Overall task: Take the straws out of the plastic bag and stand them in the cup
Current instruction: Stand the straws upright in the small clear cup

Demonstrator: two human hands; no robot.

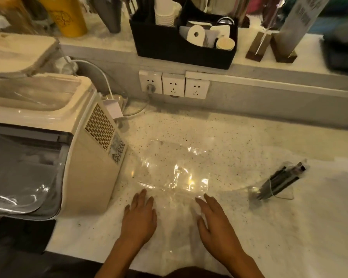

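A clear plastic bag (173, 171) lies flat on the speckled counter (249, 137) in front of me, and it looks empty. My left hand (139, 216) rests palm down on its near left edge, fingers spread. Flat on the bag's near right edge lies my right hand (215, 219), also spread. To the right, a bundle of dark straws (279, 180) stands tilted in a clear glass cup (269, 192), partly wrapped in thin plastic.
A cream-coloured machine (68, 149) fills the left side, close to my left hand. Three wall sockets (174, 85) sit on the back ledge, one with a cable plugged in. A black organiser (185, 47) with paper cups stands on the shelf above.
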